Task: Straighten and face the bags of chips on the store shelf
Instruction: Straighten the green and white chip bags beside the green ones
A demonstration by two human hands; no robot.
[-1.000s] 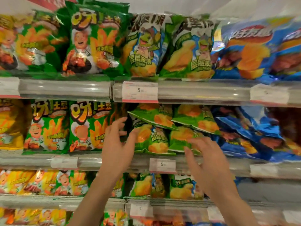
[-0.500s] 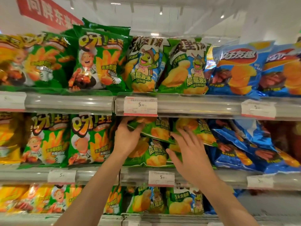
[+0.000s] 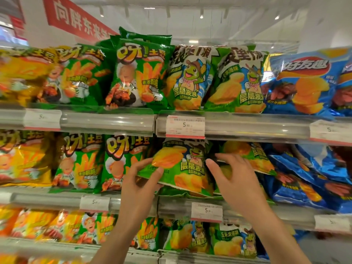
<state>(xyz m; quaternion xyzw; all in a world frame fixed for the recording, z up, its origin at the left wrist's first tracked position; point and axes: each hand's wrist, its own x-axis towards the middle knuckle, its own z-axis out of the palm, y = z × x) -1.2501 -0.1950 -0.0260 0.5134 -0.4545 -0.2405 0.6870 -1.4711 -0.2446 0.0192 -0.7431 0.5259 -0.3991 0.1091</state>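
On the middle shelf (image 3: pixel 247 210) a green frog-print chip bag (image 3: pixel 184 166) is tipped up to face front, its lower edge lifted off the shelf. My left hand (image 3: pixel 142 180) grips its lower left corner, thumb on the front. My right hand (image 3: pixel 234 180) reaches past the bag's right edge, fingers spread and touching a second green frog bag (image 3: pixel 253 157) that lies slanted behind. More green bags lie flat beneath them.
Upright green fries bags (image 3: pixel 122 161) stand left of my hands. Blue chip bags (image 3: pixel 308 174) lie tumbled to the right. The top shelf (image 3: pixel 247 126) holds upright bags, with price tags (image 3: pixel 185 127) on its rail. A lower shelf carries more bags.
My left hand has taken hold of the slumped green frog bag and stood it up facing front. My right hand moved up toward the slanted bag behind. The view tilted upward.
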